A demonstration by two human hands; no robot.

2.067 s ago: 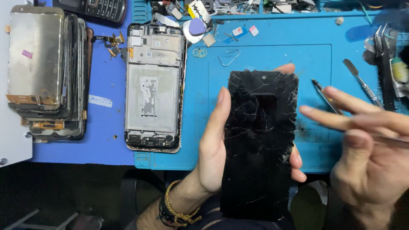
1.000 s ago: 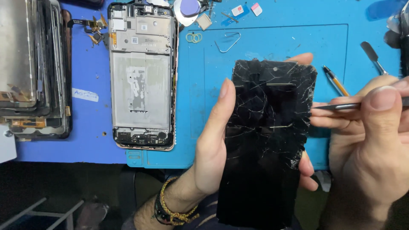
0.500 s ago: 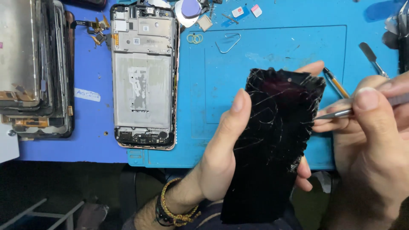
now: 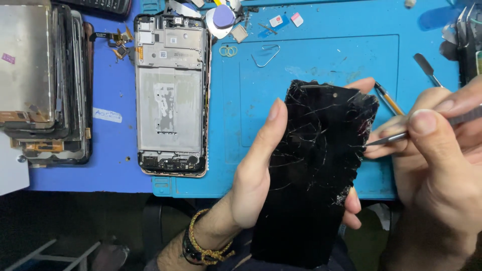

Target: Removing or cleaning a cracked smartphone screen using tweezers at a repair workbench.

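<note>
1. An opened phone frame [image 4: 171, 95] lies on the blue work mat [image 4: 321, 55].
2. A stack of old screens [image 4: 45, 83] sits at the left.
3. A bent paper clip [image 4: 266, 54] lies near two small rings [image 4: 228, 50].
4. A metal spudger [image 4: 428, 69] rests at the right.

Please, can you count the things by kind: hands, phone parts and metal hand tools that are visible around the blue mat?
Hands: 2, left hand and right hand.
Phone parts: 3, cracked black screen, open phone frame, stack of old screens.
Metal tools: 3, tweezers in the right hand, spudger, wire clip.
Total: 8
</note>
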